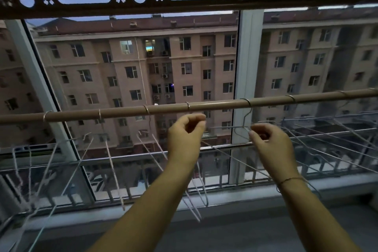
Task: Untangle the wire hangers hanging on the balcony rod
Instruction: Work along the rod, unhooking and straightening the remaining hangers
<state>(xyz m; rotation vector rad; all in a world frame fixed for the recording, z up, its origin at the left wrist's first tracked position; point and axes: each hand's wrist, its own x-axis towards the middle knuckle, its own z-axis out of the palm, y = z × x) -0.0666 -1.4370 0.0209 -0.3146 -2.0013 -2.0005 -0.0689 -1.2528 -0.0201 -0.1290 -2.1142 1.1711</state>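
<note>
Wire hangers (111, 161) hooked along balcony rod (214, 106), end to end | right hand (270, 143) fingers pinched on middle hanger (229, 127) below its hook | left hand (187, 137) fingers curled, grip contents cannot be told | risk: neighbouring wires snagged if pulled sideways, hook slipped off rod

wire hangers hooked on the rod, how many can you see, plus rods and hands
wire hangers: 7 clear, perhaps another at the right edge
rod: 1
hands: 2, left hand and right hand
total: 10
</note>
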